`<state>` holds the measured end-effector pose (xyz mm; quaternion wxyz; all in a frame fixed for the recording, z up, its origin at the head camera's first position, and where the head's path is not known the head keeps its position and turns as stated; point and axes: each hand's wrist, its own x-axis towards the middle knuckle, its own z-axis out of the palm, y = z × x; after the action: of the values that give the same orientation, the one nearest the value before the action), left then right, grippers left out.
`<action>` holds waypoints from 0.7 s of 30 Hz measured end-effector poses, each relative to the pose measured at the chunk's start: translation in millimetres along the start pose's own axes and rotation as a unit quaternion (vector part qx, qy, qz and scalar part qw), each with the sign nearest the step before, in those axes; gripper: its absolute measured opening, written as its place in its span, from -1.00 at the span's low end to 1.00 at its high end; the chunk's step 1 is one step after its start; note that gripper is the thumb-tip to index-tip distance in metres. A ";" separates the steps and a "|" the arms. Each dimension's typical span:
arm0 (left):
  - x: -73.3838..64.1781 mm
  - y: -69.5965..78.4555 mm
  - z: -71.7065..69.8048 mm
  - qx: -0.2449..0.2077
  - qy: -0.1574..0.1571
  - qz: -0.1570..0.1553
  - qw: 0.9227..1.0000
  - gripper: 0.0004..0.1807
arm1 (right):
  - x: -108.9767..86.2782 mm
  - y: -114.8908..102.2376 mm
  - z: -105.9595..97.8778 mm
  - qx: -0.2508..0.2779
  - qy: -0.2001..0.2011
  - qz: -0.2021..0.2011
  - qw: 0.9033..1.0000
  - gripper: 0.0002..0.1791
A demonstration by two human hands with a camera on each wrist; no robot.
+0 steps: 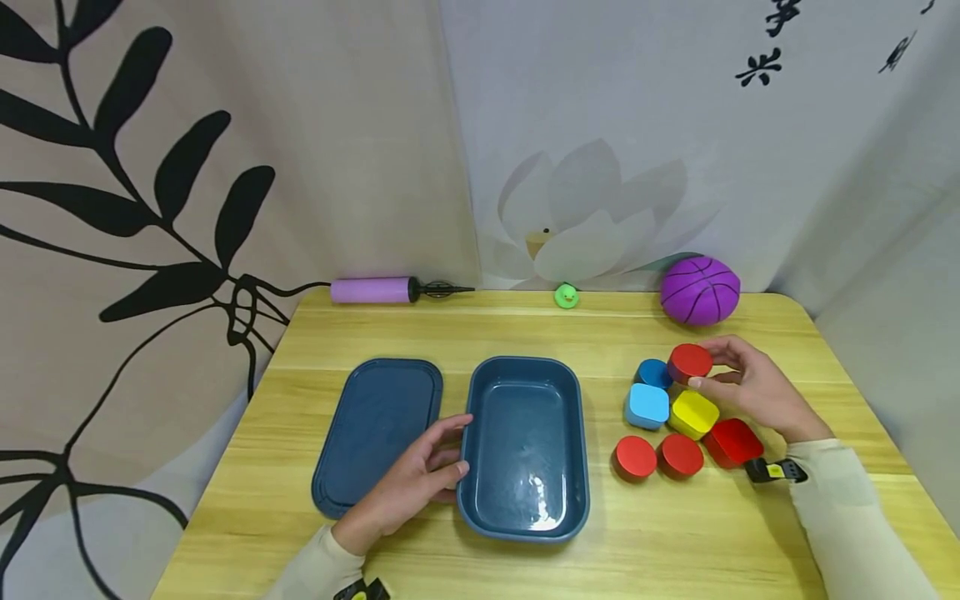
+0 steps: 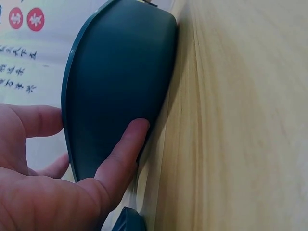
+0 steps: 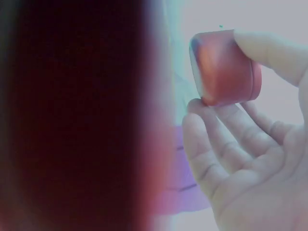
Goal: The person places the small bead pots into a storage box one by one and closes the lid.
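A small round red tin (image 1: 690, 363) is pinched between the thumb and fingers of my right hand (image 1: 757, 390); a lid seam shows on the tin (image 3: 224, 67) in the right wrist view. It overlaps a blue round tin (image 1: 653, 373) in the head view. Close by are a light blue tin (image 1: 647, 405), a yellow tin (image 1: 694, 414), a red square-sided tin (image 1: 733, 442) and two more round red tins (image 1: 633, 457). My left hand (image 1: 416, 477) touches the left side of a dark blue rectangular dish (image 1: 522, 450), its thumb against the outer wall (image 2: 115, 86).
A dark blue lid (image 1: 378, 433) lies left of the dish. Along the table's back edge are a purple hand pump (image 1: 373, 290), a small green duck (image 1: 566, 296) and a purple ball (image 1: 701, 290). A dark red blur (image 3: 77, 115) fills the right wrist view's left side.
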<state>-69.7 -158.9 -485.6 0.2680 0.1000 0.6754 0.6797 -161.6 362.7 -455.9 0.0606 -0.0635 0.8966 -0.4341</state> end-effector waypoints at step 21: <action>-0.8 3.9 -1.3 0.002 0.003 -0.001 1.000 -0.24 | 14.6 -56.8 58.3 0.054 -0.052 -0.119 0.990 -0.29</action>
<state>-70.6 -160.2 -481.7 0.2669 0.0977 0.6776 0.6783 -162.9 280.4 -448.0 0.0586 -0.1891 0.8533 -0.4824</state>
